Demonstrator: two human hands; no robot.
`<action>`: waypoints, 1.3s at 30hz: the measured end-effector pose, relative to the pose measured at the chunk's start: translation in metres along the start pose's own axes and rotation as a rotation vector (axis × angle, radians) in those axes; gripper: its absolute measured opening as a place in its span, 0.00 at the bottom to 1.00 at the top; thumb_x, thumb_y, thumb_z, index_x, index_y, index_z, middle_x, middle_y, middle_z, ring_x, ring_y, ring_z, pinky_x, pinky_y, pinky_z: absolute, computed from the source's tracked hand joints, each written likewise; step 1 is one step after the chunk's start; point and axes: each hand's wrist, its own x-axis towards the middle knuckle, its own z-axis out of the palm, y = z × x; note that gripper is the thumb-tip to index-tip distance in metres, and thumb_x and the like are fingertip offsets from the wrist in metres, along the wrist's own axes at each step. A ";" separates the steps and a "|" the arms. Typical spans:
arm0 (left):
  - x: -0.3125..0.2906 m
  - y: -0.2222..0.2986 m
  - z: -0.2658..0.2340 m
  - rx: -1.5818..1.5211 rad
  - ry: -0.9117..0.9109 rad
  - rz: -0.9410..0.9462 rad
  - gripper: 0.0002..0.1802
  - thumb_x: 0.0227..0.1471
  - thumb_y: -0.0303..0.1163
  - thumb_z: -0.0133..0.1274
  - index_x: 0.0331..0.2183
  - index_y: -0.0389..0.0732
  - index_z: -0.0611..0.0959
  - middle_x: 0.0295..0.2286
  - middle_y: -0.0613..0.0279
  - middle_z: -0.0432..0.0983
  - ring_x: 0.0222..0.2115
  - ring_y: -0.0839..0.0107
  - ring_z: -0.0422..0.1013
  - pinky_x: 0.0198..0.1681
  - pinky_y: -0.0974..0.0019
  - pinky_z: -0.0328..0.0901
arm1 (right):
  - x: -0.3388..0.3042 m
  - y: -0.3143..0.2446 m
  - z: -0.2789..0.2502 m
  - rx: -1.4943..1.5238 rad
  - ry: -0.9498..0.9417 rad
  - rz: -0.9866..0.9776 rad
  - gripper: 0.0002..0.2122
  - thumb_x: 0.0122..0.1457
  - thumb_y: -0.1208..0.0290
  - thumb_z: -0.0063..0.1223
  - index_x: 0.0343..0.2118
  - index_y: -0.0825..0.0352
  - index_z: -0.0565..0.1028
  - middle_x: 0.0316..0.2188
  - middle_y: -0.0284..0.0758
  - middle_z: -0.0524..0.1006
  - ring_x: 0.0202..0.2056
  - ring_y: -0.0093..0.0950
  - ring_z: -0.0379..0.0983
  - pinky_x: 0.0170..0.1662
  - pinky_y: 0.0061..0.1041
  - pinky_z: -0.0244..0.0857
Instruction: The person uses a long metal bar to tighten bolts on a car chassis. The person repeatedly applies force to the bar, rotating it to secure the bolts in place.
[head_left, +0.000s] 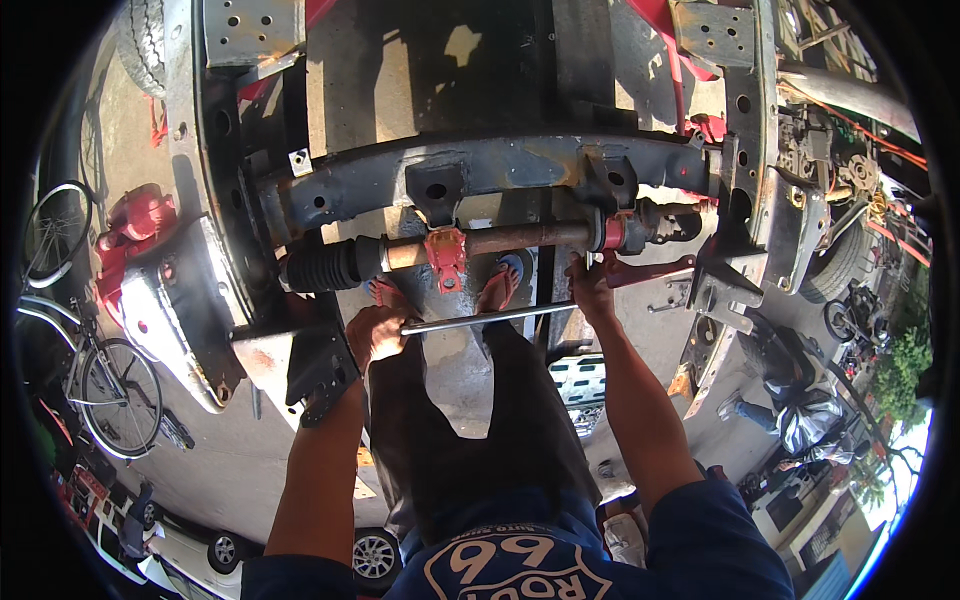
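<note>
A long silver metal bar (490, 319) runs slantwise in front of my legs. My left hand (376, 334) is wrapped round its left end. My right hand (591, 288) closes about its other end, fingers pointing up near a red clamp on the steering rack; the bar's tip is hidden there. The steering rack (490, 241) lies crosswise under a dark crossmember (480, 170), with a black ribbed bellows (325, 265) at left. A red bracket (446, 259) sits around its tube. Just right of my right hand, a tapered red arm (655, 271) reaches toward the frame.
Frame rails (743, 130) rise on both sides, with a protruding metal bracket (728, 280) at right and a black plate (322, 365) beside my left forearm. My sandalled feet stand beneath the rack. Bicycles (115, 395) are at left; a person (755, 412) and a tyre (840, 262) are at right.
</note>
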 end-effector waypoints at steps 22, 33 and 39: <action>0.093 -0.030 0.118 -0.103 0.045 -0.219 0.16 0.47 0.40 0.60 0.36 0.41 0.84 0.34 0.46 0.80 0.39 0.50 0.77 0.43 0.52 0.71 | -0.016 -0.012 0.011 -0.546 0.490 -0.495 0.18 0.64 0.59 0.50 0.47 0.70 0.71 0.36 0.55 0.77 0.39 0.55 0.74 0.38 0.48 0.67; -0.091 0.105 -0.006 0.032 -0.024 -0.335 0.17 0.54 0.46 0.56 0.33 0.41 0.81 0.27 0.46 0.80 0.33 0.45 0.77 0.37 0.48 0.71 | -0.032 -0.020 0.002 -0.433 0.332 -0.013 0.19 0.60 0.52 0.51 0.34 0.66 0.81 0.35 0.49 0.81 0.39 0.50 0.78 0.43 0.45 0.72; -0.068 0.064 0.035 0.007 -0.056 -0.357 0.14 0.57 0.42 0.53 0.38 0.42 0.77 0.31 0.44 0.79 0.36 0.43 0.76 0.38 0.45 0.69 | -0.033 -0.020 -0.002 -0.257 0.259 -0.269 0.14 0.60 0.57 0.52 0.30 0.63 0.81 0.33 0.49 0.81 0.37 0.52 0.77 0.41 0.46 0.72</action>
